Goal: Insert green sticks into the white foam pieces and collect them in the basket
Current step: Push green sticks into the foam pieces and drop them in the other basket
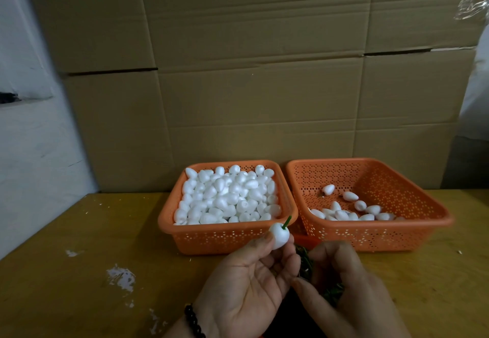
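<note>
Head view: left hand [254, 282] pinches a light, dentable foam egg [279, 236] by its sides, green stick [286, 222] inserted; right hand [352, 290] curls into loose sticks [304, 261], grip unclear.

Yellow table [79, 245]: two orange baskets [227, 239] [370, 234] side by side.

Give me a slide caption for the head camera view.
Left hand holds a foam piece with a green stick inserted, before two orange baskets.

A white egg-shaped foam piece [279, 235] has a green stick [286, 222] poking up-right from it. The left orange basket [225, 239] is heaped with plain foam pieces [227, 196]; the right basket [375, 237] holds a scattered few [352, 212].
</note>
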`<state>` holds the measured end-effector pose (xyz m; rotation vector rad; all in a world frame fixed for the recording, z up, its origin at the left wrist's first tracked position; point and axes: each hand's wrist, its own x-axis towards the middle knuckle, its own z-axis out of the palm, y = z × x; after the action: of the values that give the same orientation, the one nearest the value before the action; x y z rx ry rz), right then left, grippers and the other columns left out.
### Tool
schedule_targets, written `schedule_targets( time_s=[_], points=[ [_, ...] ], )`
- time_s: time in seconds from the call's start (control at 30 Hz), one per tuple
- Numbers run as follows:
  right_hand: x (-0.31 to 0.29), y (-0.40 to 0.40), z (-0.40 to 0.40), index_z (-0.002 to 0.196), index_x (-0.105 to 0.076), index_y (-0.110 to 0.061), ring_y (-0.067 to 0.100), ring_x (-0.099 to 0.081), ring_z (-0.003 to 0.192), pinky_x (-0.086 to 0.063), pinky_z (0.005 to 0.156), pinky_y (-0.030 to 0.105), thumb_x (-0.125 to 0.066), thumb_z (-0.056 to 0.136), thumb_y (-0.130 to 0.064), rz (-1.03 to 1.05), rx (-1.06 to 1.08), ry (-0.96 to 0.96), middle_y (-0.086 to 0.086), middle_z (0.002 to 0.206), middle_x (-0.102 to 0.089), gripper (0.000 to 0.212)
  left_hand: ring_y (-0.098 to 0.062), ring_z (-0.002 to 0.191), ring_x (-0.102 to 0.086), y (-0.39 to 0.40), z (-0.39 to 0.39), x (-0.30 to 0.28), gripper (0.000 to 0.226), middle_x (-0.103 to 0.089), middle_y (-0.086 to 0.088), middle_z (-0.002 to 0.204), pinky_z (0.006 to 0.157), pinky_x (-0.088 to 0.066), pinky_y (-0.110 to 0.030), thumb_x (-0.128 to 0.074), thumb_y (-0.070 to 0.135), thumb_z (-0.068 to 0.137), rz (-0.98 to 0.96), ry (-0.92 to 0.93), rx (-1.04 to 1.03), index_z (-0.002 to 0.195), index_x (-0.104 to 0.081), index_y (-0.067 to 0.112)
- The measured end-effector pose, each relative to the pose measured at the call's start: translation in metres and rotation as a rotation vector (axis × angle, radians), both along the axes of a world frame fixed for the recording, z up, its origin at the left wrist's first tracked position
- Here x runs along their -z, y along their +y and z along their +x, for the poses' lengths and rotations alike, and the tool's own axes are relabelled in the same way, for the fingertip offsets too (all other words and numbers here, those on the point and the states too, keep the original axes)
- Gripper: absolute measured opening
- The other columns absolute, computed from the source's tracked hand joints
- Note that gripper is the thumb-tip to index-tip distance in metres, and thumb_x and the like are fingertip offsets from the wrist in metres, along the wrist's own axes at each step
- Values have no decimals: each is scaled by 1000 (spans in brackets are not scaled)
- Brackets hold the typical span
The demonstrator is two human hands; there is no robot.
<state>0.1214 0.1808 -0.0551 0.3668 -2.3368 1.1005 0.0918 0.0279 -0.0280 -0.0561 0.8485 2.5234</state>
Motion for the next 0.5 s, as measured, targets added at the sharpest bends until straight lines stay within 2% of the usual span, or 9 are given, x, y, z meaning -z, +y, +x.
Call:
schedule_targets(
  time_s=[0.07,0.13,0.23,0.33,0.4,0.5],
  points=[
    [-1,-1,2,91,-43,-49,0,-62,64,-47,55,15,-69,56,-55,7,24,-14,-24,82,-63,44,-24,69,-69,0,-1,0,30,-68,-22,90,60,-59,-34,-70,-1,64,12,-12,-11,93,-74,-7],
    [-3,-2,2,90,-44,-48,0,-61,64,-46,53,14,-60,54,-61,29,32,-17,-25,84,-62,42,-25,68,-70,0,-2,1,34,-68,-23,92,60,-59,-34,-69,-2,65,8,-22,-35,99,-72,-7],
    [-3,-2,3,83,-49,-42,0,-59,62,-46,52,15,-59,55,-61,122,26,9,-25,78,-61,35,-24,67,-69,1,-3,3,43,-69,-23,92,58,-59,-34,-67,-1,69,1,-35,-75,112,-65,-3],
    [0,-2,2,69,-53,-36,1,-54,55,-47,48,16,-56,58,-58,255,34,47,-25,61,-55,25,-22,65,-69,3,-4,6,43,-69,-23,90,57,-58,-32,-68,3,70,-11,-23,-118,112,-64,-3],
    [0,-2,2,60,-53,-37,1,-52,50,-41,48,7,-54,59,-57,374,9,77,-27,57,-50,21,-21,64,-68,4,-4,9,43,-69,-23,89,56,-58,-31,-69,5,69,-19,-1,-136,110,-64,-4],
    [-2,-3,2,56,-56,-42,-7,-50,48,-23,55,-4,-52,55,-60,520,-32,49,-28,54,-49,18,-20,65,-67,6,-5,8,37,-70,-20,87,55,-57,-29,-68,3,69,-71,62,-149,106,-66,-2]
  ],
)
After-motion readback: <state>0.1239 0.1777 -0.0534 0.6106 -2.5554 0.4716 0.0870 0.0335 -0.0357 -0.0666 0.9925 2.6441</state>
